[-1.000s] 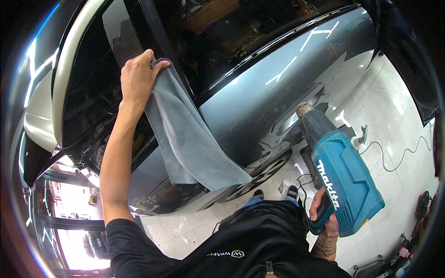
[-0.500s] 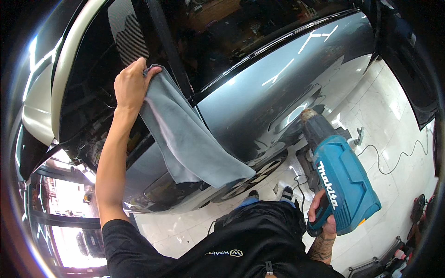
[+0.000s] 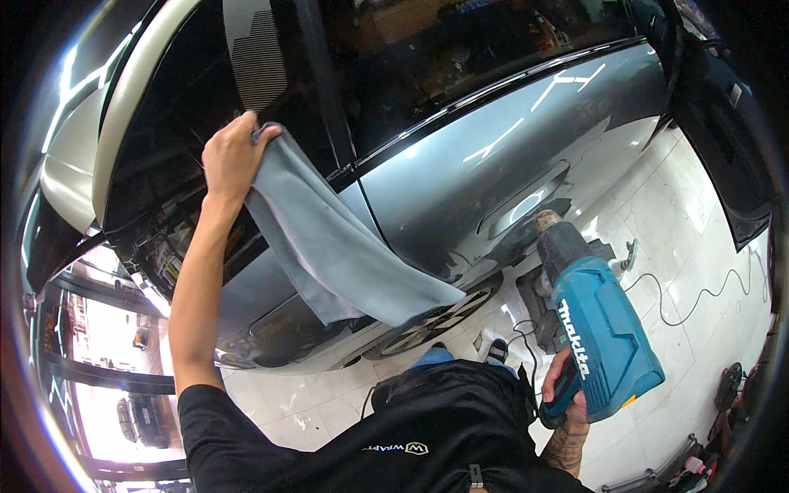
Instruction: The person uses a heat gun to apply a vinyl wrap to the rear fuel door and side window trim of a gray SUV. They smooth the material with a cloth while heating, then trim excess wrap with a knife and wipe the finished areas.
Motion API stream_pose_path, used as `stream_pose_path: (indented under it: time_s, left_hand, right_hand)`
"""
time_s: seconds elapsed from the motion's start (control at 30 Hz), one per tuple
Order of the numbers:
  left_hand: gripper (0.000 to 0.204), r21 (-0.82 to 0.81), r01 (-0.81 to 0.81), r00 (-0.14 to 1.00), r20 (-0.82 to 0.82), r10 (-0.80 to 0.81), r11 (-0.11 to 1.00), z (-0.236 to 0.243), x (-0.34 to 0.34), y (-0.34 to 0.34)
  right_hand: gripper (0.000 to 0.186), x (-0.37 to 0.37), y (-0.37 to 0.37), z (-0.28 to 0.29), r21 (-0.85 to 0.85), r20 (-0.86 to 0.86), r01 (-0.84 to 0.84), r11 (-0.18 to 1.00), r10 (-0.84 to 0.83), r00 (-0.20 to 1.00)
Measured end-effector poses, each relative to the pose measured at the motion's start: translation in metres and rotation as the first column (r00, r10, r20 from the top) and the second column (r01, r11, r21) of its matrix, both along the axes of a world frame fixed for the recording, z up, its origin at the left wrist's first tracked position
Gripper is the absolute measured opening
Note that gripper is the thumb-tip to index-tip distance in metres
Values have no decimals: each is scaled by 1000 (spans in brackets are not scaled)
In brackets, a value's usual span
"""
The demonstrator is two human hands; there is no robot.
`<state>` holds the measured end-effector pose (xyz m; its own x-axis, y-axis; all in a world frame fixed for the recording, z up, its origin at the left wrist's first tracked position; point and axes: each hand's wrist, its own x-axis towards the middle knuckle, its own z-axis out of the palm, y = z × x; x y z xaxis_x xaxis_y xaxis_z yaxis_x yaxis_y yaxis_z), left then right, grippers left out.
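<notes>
My left hand (image 3: 231, 156), at the end of a raised arm, pinches the upper corner of a grey microfiber cloth (image 3: 329, 238). The cloth hangs in folds and trails to the right, in front of the grey car's (image 3: 460, 156) rear side and dark window. Around the black handle of a teal heat gun (image 3: 600, 337) my right hand (image 3: 567, 393) is wrapped. Its scorched metal nozzle points up and slightly left, toward the car's door handle (image 3: 526, 201). Whether the cloth touches the car I cannot tell.
A wheel (image 3: 436, 320) shows below the cloth. At right a dark car door (image 3: 723, 148) stands swung out. A thin cable (image 3: 690, 316) runs over the pale tiled floor (image 3: 657, 230). Assorted gear (image 3: 699, 468) lies at the lower right, and another vehicle (image 3: 144, 419) is at lower left.
The view has shifted slightly against the car. The cloth's lower end has swung a little right, while the heat gun sits slightly lower and further left. Both grips stay the same.
</notes>
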<state>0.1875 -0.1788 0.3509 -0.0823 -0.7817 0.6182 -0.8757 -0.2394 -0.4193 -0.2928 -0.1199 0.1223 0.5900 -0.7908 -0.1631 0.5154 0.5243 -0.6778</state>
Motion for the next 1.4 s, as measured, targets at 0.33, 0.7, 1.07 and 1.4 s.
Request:
stream_pose_path:
  time_s: [0.33,0.7,1.07,1.4]
  left_hand:
    - [40,-89,65,998,-19,-67,994,-4,-13,-21]
    - [42,24,175,965,-201,-166,984,-2,50,96]
    - [22,-504,-397,-238,-750,-617,767,82,238,322]
    - [21,-710,346,826,-81,-558,614,97,253,215]
  right_hand:
    - [61,24,19,1,-118,-43,161,980,-167,985]
    - [60,74,47,45,-332,-79,143,932,-178,981]
    - [60,165,74,81,-733,-359,-136,667,-209,910]
    - [77,319,109,133,-960,-279,-279,42,-268,922]
